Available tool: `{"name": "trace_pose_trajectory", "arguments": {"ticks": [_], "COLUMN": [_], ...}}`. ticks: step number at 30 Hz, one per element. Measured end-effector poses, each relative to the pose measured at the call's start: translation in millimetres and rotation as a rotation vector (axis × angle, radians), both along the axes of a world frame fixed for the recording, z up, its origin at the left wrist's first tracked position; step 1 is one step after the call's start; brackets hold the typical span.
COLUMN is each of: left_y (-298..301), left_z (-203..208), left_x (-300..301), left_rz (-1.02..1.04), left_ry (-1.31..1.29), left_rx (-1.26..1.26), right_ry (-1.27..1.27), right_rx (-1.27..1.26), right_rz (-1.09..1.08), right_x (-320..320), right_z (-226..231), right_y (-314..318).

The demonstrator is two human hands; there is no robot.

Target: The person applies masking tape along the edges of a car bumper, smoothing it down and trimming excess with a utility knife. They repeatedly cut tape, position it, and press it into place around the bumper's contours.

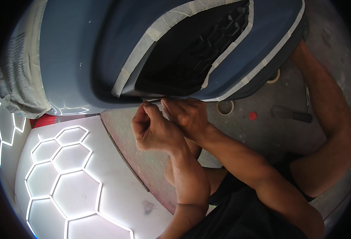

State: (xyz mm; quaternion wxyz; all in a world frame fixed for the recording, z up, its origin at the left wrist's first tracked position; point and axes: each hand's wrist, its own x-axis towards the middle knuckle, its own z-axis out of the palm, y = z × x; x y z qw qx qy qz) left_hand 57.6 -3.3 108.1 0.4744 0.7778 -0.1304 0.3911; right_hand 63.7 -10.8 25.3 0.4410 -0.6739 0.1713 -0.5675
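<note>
A blue-grey car bumper (68, 51) fills the upper part of the view. Pale masking tape (155, 34) outlines its dark grille opening (183, 59). At the opening's lower edge, my left hand (153, 127) is closed in a pinch, thumb and forefinger up against the bumper. Just to its right, my right hand (187, 115) bends its fingers into a pinch at the same edge. A thin light tape strip (150, 98) shows between the two sets of fingertips; the rest is hidden by my fingers.
On the floor to the right lie a tape roll (225, 107), a red round cap (252, 116) and a dark-handled tool (293, 114). Another tape roll (274, 76) is partly under the bumper. Printed masking paper (22, 83) covers the left side. Hexagonal lights shine on a glossy white panel (76, 191).
</note>
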Motion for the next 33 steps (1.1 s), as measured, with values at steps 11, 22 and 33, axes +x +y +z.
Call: {"name": "trace_pose_trajectory", "arguments": {"ticks": [11,22,33], "left_y": [-0.5,-5.2,58.4], "left_z": [0.4,6.8,-12.1], "left_x": [2.7,-5.8,-6.0], "left_rz": [-0.019,-0.043,-0.009], "left_ry": [-0.018,0.072,0.057], "left_rx": [-0.013,0.021,0.067], "right_ry": [-0.012,-0.029,-0.032], "right_rx": [-0.011,0.049,0.073], "right_rz": [-0.002,-0.001,-0.074], "right_x": [-0.2,-1.1,3.3], "right_z": [2.3,2.3,6.4], "right_y": [-3.8,-2.6,5.5]}}
